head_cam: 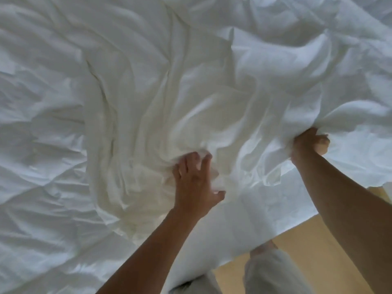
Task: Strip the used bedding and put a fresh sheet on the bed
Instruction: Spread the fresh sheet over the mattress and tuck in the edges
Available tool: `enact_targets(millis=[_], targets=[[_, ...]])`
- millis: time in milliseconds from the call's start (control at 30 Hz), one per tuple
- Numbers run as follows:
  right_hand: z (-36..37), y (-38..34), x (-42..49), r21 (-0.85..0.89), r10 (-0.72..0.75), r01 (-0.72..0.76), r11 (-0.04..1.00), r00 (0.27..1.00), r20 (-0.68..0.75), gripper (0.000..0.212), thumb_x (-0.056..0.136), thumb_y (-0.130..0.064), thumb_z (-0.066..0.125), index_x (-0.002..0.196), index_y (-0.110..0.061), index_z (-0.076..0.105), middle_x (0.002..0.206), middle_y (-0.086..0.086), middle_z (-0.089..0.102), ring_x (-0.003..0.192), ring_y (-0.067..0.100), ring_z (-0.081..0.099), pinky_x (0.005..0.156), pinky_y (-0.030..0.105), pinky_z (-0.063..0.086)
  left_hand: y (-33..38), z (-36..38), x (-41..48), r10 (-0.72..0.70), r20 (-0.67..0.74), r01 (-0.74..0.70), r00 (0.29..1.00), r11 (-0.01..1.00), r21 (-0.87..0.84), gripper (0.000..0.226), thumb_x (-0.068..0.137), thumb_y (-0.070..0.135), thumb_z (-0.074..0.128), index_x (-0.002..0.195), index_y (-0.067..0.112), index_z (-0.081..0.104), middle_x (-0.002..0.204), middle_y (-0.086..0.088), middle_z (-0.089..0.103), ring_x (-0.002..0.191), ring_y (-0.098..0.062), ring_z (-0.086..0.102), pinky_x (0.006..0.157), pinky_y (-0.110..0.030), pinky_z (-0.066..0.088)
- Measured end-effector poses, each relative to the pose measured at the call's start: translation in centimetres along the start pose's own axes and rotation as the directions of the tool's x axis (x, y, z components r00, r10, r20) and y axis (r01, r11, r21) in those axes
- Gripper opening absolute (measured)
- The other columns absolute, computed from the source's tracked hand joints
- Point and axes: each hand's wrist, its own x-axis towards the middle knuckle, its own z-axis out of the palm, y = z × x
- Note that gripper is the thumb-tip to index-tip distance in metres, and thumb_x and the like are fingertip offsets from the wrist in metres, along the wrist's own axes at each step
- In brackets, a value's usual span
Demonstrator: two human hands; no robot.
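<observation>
Where the white bedding [131, 85] fills nearly the whole view, it lies rumpled in deep folds and creases. Its near edge hangs down in front of the person toward the pale wooden floor [301, 236], which shows only in the lower right corner. The left hand [196, 181] is pressed into the middle of the cloth, its fingers bent and dug into a gathered fold and its thumb stretched out to the side; creases fan out from it up and to the left. The right hand [309, 143] is further right and a little higher, closed in a fist round a thick bunch of the same cloth, which rises there into a ridge. Both bare forearms reach in from the bottom edge and cover part of the hanging cloth and the floor. Between and below them stand two light trouser legs [273, 272], the left one mostly hidden behind the left forearm and the drape of the bedding. A creamier band of fabric runs through the centre under the left hand, with cooler white cloth on either side; whether that is a second layer or only the light cannot be told. Whatever lies beneath the bedding is fully covered. Counted: two hands, both holding cloth; two trouser legs; one patch of floor; one mass of bedding.
</observation>
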Motion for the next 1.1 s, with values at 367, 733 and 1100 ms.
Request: enact_targets(millis=[367, 733, 1100], targets=[[-0.5, -1.6, 2.2, 0.154, -0.106, 0.095, 0.984, 0.992, 0.063, 0.045, 0.103, -0.039, 0.044, 0.117, -0.002, 0.063, 0.116, 0.015, 0.068, 0.111, 0.033, 0.064, 0.099, 0.032, 0.048, 2.4, 2.1, 7.8, 0.053, 0.327, -0.219, 0.944, 0.839, 0.498, 0.017, 0.074, 0.025, 0.07, 0.089, 0.018, 0.072, 0.075, -0.003, 0.073, 0.071, -0.023, 0.07, 0.087, -0.033, 0.048], [-3.1, -0.2, 3.0, 0.13, -0.138, 0.133, 0.982, 0.99, 0.031, 0.049, 0.106, -0.036, 0.039, 0.116, 0.004, 0.065, 0.117, 0.021, 0.069, 0.112, 0.037, 0.063, 0.095, 0.034, 0.045, -6.5, -4.8, 0.5, -0.02, 0.12, -0.027, 0.993, 0.927, 0.375, 0.044, 0.087, 0.037, 0.041, 0.076, 0.011, 0.074, 0.053, -0.007, 0.064, 0.041, -0.032, 0.062, 0.042, -0.039, 0.052], [-4.9, 0.8, 1.2, 0.395, 0.037, -0.126, 0.91, 0.974, 0.225, 0.092, 0.069, -0.085, 0.06, 0.113, -0.004, 0.064, 0.107, 0.015, 0.07, 0.095, 0.037, 0.07, 0.083, 0.049, 0.059, 3.6, -2.8, 13.4, 0.329, 0.082, -0.338, 0.941, 0.927, 0.164, 0.042, 0.098, 0.046, 0.058, 0.085, 0.006, 0.062, 0.078, -0.017, 0.063, 0.073, -0.041, 0.063, 0.067, -0.046, 0.051]])
